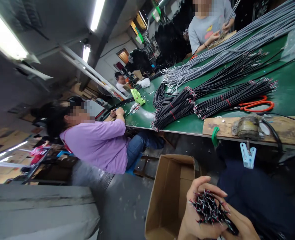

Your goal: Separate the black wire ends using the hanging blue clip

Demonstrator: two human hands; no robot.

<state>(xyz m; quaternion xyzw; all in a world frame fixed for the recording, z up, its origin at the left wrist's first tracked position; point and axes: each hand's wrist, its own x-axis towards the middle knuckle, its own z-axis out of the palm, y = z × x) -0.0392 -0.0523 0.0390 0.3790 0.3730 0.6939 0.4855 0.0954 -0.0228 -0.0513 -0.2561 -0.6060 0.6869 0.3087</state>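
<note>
At the lower right I hold a bundle of thin black cables [209, 207], its cut ends facing me with red and white wire tips splayed out. My left hand [191, 213] curls round the bundle from the left, fingers over its top. From the right, my right hand [241, 221] closes against the bundle's side; part of that hand runs out of the frame. Just left of both hands stands an open cardboard box [162, 193]. Above them, a light-blue clip [248, 155] hangs from a small motor-like device [248, 127] on a wooden board [219, 125].
More tied black cable bundles [212, 103] and long grey cables [212, 68] lie on the green table [287, 103], beside orange-handled scissors [257, 105]. A co-worker in purple [99, 143] sits at the table's edge; another in grey [209, 26] works across it.
</note>
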